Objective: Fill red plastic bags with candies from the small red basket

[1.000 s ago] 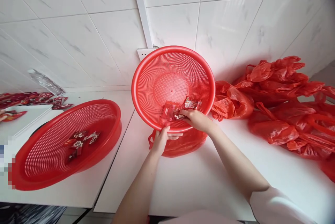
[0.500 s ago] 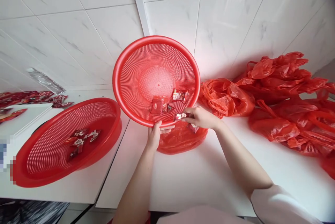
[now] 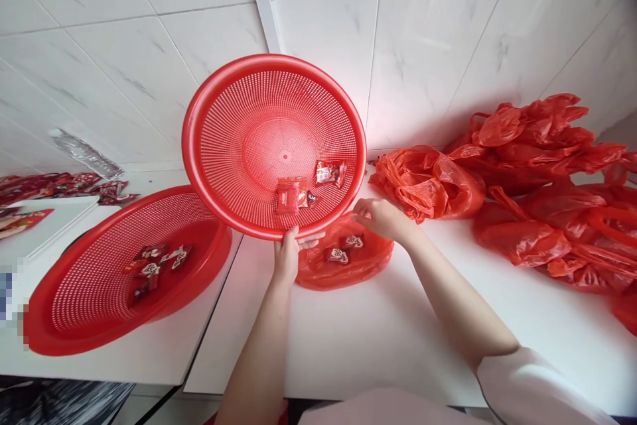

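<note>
My left hand (image 3: 288,254) grips the near rim of a red mesh basket (image 3: 233,120), which is tilted up toward me with a few red candy packets (image 3: 328,172) lying in its lower part. Below it a red plastic bag (image 3: 318,272) lies on the white counter with two candy packets (image 3: 337,254) on it. My right hand (image 3: 379,217) hovers at the bag's far edge, fingers loosely curled, with nothing visible in them.
A second red mesh basket (image 3: 74,305) holding several candy packets sits on the left counter. A pile of red plastic bags (image 3: 537,199) fills the right side against the tiled wall. More candy packets (image 3: 60,186) and a clear wrapper lie far left.
The tilted basket has shifted left and up. My right hand left the basket with packets, came down to the red bag, and the packets now lie on the bag.
</note>
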`<state>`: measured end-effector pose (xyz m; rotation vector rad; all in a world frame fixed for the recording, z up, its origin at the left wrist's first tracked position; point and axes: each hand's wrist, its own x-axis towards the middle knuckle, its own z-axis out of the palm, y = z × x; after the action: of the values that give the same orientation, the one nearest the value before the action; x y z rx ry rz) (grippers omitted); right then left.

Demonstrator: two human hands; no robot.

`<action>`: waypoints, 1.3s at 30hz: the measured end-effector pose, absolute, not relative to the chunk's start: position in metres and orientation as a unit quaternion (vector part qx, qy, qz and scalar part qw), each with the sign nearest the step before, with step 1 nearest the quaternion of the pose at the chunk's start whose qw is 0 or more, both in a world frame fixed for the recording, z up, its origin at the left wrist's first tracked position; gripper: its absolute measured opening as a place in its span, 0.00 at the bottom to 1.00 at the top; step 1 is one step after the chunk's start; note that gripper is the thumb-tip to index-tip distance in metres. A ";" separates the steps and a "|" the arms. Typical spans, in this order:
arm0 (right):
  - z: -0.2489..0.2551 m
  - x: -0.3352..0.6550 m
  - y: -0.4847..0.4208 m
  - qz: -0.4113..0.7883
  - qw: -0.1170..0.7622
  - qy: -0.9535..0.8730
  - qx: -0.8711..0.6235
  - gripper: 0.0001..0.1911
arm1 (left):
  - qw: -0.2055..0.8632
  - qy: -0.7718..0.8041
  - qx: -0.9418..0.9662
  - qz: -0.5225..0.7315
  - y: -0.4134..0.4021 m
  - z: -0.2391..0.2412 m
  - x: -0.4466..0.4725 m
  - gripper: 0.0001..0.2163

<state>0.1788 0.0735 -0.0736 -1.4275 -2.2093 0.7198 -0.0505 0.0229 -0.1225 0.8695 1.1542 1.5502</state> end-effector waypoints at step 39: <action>-0.071 0.139 0.054 0.645 0.490 -0.500 -0.307 0.20 | 0.535 0.468 0.325 0.624 0.014 -0.126 -0.032 0.12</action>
<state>0.1394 0.0542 -0.0711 -0.7448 -1.2156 1.5657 -0.0317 0.0145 -0.1261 0.7744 1.1145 1.4866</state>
